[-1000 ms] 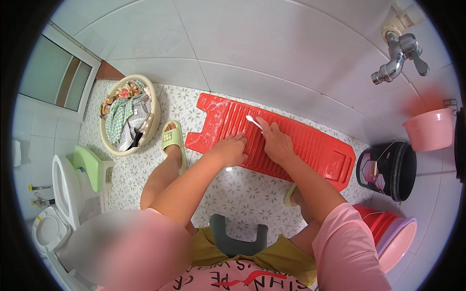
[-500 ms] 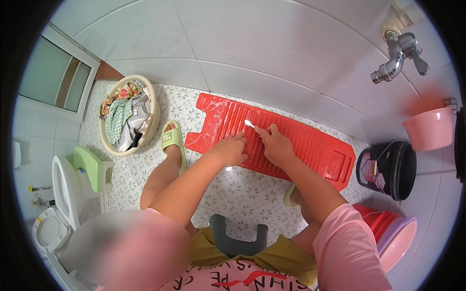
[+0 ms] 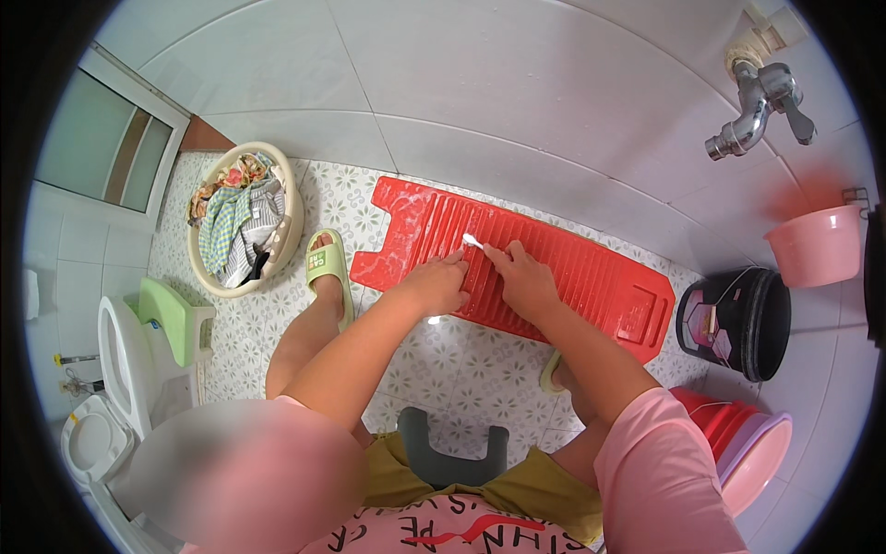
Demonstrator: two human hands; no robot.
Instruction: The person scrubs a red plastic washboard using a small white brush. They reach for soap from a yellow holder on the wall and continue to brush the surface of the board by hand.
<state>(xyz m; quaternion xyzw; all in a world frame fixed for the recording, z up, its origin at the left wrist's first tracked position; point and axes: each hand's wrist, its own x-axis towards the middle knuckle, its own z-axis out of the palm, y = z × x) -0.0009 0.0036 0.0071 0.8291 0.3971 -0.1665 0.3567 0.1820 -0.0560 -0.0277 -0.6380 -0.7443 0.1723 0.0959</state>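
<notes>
On the floor before me lies a red ribbed plastic washboard (image 3: 591, 277), wet and streaked with whitish suds toward its left end. My right hand (image 3: 528, 284) is closed around what looks like a toothbrush (image 3: 472, 240). Only its small white end shows past my fingertips, close over the ridges; the rest is hidden in the hand. Just to the left, my left hand (image 3: 436, 284) rests on the washboard near its front edge, fingers stretched out and holding nothing that I can see.
A cream laundry basket (image 3: 293, 217) full of clothes stands at the left. A green stool (image 3: 171, 314) is nearer me. On the right are a black bucket (image 3: 766, 323), stacked basins (image 3: 757, 462) and a hanging pink bucket (image 3: 814, 247). A metal tap (image 3: 752, 111) juts from the wall.
The brush's white end has shifted slightly toward me, with a small motion of my right hand. My left hand stays in nearly the same place on the washboard.
</notes>
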